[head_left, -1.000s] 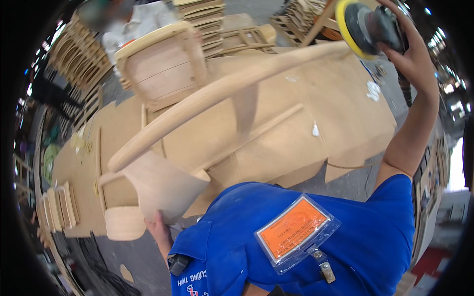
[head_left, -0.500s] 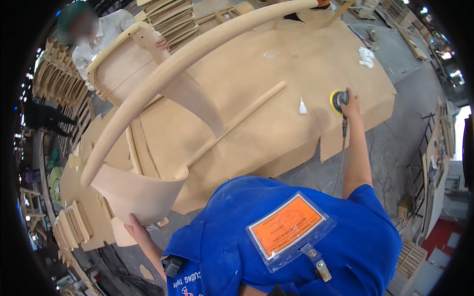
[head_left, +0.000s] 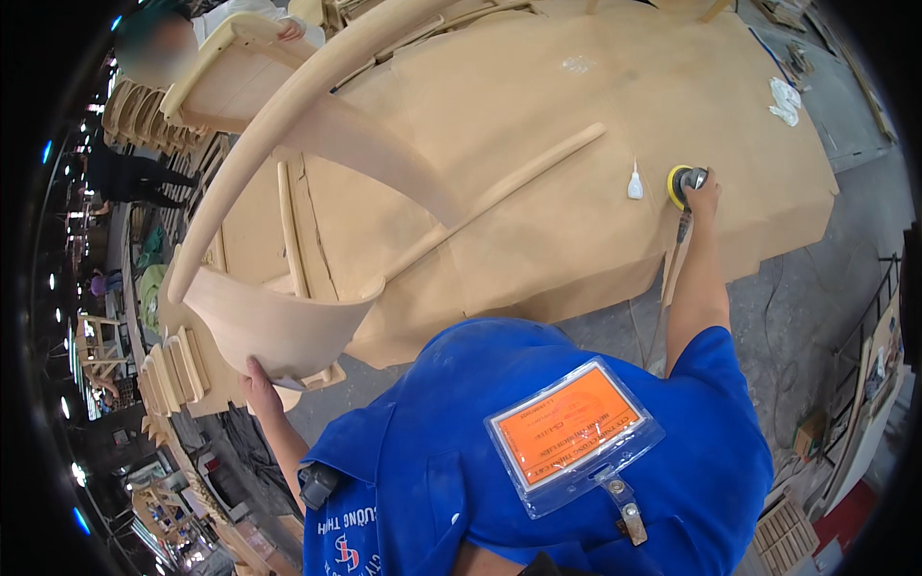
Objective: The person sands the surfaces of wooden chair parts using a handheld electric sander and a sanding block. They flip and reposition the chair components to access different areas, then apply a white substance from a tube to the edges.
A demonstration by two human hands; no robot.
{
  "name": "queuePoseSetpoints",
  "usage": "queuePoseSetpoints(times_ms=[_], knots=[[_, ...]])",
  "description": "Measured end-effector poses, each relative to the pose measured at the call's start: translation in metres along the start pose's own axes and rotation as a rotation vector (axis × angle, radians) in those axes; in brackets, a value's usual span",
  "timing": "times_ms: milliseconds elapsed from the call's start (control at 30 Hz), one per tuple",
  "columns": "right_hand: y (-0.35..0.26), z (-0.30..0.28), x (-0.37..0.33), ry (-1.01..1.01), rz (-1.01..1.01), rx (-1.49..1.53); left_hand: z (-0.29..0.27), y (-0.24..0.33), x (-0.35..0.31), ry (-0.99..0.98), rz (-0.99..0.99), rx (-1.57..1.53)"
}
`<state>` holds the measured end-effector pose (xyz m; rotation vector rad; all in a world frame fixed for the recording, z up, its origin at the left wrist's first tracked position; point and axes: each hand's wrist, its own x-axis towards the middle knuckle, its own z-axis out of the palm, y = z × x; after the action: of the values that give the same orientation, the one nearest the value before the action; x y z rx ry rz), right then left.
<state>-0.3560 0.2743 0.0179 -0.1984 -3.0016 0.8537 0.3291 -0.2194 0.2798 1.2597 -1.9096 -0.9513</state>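
Observation:
A pale wooden chair frame [head_left: 280, 120] rests tipped on its side on a table [head_left: 538, 274] covered in brown sheet. Its long curved rail arches over the far left, and one leg points away to the right. My left hand [head_left: 260, 388] grips the lower edge of the chair's curved panel [head_left: 279, 326]; its fingers are partly hidden behind the wood. Over on the right, my right hand [head_left: 706, 197] is wrapped round a round sander [head_left: 688, 182] with a yellow-rimmed pad, held at the table surface. A hose trails from the sander toward me.
A small white bottle [head_left: 635, 182] with a thin nozzle lies left of the sander. Crumpled white plastic [head_left: 785, 102] sits at the far right. Across the table a co-worker holds a wooden seat frame [head_left: 216, 82]. Stacked wooden parts [head_left: 173, 370] lie at the left.
The whole view has shifted, so the table and chair sit higher in it. The sander is slightly nearer the white bottle. Both my hands keep their hold.

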Motion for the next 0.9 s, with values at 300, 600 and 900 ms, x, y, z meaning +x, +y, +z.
queuePoseSetpoints(times_ms=[300,600,900], knots=[[0.018,0.005,0.018,-0.146,-0.049,0.142,-0.001,-0.017,0.012,0.058,-0.016,-0.076],[-0.135,-0.057,-0.020,0.207,-0.271,-0.053,0.000,-0.028,0.020,0.072,0.008,-0.098],[-0.362,-0.192,-0.112,0.434,-1.204,0.152,0.007,-0.018,0.000,0.082,0.005,-0.089]])
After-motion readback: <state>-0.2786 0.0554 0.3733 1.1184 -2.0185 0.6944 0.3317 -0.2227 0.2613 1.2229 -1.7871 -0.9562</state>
